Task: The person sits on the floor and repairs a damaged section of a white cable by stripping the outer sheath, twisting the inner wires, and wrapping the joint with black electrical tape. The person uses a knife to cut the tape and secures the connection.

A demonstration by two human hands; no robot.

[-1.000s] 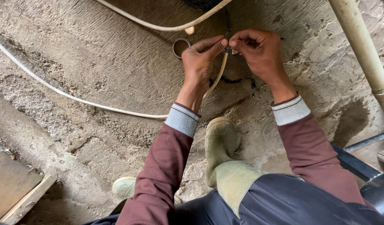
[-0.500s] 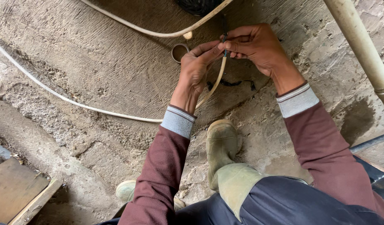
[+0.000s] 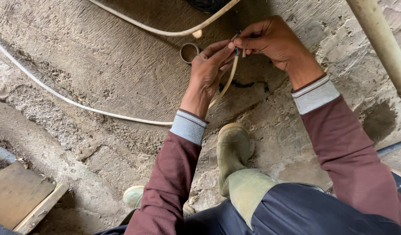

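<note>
My left hand [image 3: 209,72] grips the end of a cream-coloured cable [image 3: 225,85] that runs down and off to the left across the rough concrete floor [image 3: 100,65]. My right hand [image 3: 272,41] pinches the thin inner wires [image 3: 238,48] that stick out of that cable end, fingertips of both hands nearly touching. A small roll of tape [image 3: 189,51] lies on the floor just behind my left hand. A short black scrap of wire [image 3: 250,85] lies on the floor below my hands.
A second cream cable [image 3: 165,31] curves across the floor at the top. A pale pipe [image 3: 383,43] slants down the right edge. My green rubber boots [image 3: 233,150] stand below the hands. Wooden boards [image 3: 18,196] lie at the bottom left.
Both hands have stayed on the cable end; the right hand's fingers have shifted their pinch on the inner wires. The camera has drifted slightly.
</note>
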